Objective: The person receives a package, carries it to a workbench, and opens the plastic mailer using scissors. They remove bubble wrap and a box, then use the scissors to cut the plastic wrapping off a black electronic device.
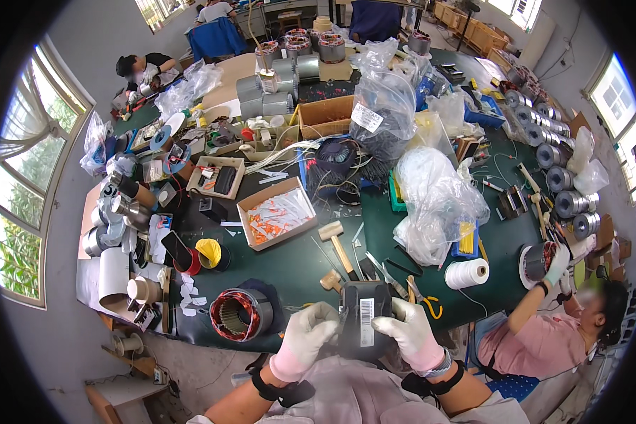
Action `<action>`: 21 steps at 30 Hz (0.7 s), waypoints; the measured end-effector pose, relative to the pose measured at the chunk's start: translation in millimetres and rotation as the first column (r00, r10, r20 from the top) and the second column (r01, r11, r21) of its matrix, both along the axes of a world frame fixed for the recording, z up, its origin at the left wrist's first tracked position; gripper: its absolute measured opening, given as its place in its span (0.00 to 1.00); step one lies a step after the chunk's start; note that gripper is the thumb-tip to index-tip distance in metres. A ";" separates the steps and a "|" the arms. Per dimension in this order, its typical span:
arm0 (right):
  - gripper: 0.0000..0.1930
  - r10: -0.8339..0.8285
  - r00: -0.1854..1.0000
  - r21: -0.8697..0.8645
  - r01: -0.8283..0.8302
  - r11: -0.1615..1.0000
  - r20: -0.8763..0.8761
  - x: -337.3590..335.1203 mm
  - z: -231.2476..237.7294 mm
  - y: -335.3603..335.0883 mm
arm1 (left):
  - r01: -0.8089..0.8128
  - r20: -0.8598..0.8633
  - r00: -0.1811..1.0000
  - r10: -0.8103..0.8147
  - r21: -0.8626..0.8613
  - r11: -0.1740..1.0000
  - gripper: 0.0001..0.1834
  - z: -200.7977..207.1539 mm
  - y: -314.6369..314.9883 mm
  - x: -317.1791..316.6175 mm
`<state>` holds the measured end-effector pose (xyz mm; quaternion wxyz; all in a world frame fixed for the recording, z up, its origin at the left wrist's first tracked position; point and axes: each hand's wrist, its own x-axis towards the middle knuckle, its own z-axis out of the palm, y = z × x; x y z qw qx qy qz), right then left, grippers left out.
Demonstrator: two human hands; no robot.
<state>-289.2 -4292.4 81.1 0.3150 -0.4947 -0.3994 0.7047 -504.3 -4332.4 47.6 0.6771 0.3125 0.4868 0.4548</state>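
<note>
In front of my body, at the table's near edge, a flat black package with a white barcode label is held between my hands. My left hand, in a white glove with a pink cuff, has its fingers curled and pinched at the package's left edge. My right hand, gloved the same way, grips the right side with the thumb on the front near the label. Left of my hands a motor stator with red-laced windings lies on its side. Wooden mallets and yellow-handled scissors lie just beyond the package.
A carton of white and orange slips sits mid-table. White thread spool and clear plastic bags are to the right. At the right, a co-worker in pink handles another stator. Metal cylinders stand farther back.
</note>
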 end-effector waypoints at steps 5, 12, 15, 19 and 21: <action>0.13 -0.105 0.992 -0.007 0.105 0.994 -0.065 -2.1 -7.6 -5.6 | 0.030 0.073 0.997 -0.028 -0.038 0.999 0.08 10.0 5.8 -3.4; 0.11 -0.033 0.941 0.219 -0.044 0.975 0.338 0.1 -8.3 -12.1 | 0.318 -0.778 0.628 0.027 0.288 0.903 0.10 36.2 12.4 6.9; 0.12 0.004 0.938 0.211 -0.082 0.974 0.347 4.3 -7.3 -11.4 | 0.326 -0.719 0.695 -0.016 0.296 0.898 0.09 31.8 15.7 1.4; 0.16 0.041 0.998 0.034 -0.042 0.999 0.043 8.1 -4.0 -8.3 | 0.280 -0.456 0.870 -0.189 0.142 0.949 0.08 36.2 12.5 -8.5; 0.18 0.031 0.996 -0.036 -0.034 0.999 -0.080 7.5 -6.5 -7.2 | 0.224 -0.312 0.933 -0.177 0.122 0.967 0.07 31.9 9.5 -7.7</action>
